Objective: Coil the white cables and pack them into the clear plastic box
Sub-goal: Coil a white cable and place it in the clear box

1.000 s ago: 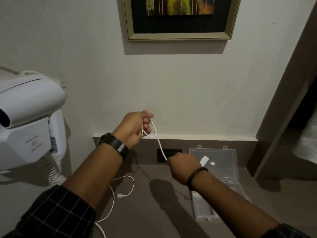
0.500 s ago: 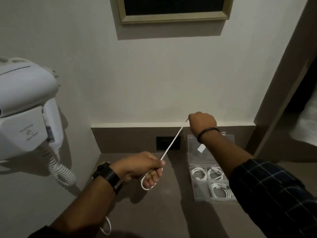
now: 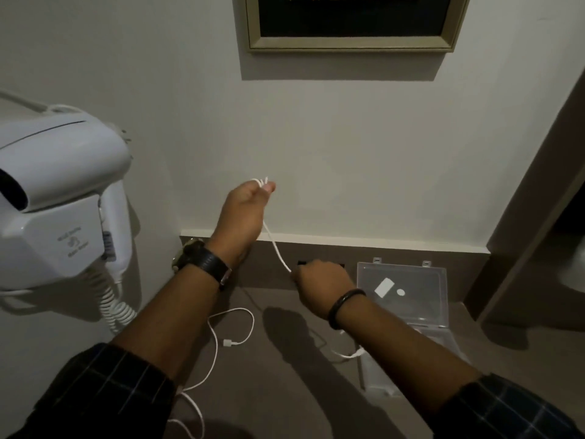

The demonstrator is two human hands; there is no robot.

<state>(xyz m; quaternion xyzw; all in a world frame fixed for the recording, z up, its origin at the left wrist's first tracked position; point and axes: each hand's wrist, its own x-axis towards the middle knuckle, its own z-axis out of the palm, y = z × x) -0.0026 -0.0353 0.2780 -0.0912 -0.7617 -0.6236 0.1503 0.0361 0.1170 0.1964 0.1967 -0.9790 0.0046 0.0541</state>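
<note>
My left hand (image 3: pixel 245 207) is raised in front of the wall and pinches loops of a white cable (image 3: pixel 274 245). The cable runs down and right to my right hand (image 3: pixel 319 282), which is closed on it low over the brown counter. A short tail of it (image 3: pixel 346 354) shows under my right forearm. A second white cable (image 3: pixel 232 342) lies loose on the counter below my left arm, its plug end free. The clear plastic box (image 3: pixel 443 305) stands open at the right, lid leaning against the back ledge; my right arm hides most of its tray.
A white wall-mounted hair dryer (image 3: pixel 60 198) with a coiled cord hangs at the left. A framed picture (image 3: pixel 348 23) is on the wall above. A dark wall socket (image 3: pixel 302 263) sits behind my right hand. A wall edge (image 3: pixel 538 198) rises at the right.
My left hand rose from low over the counter to up near the wall with the loops. My right hand dropped from high at the right to low in the centre, covering the box's tray.
</note>
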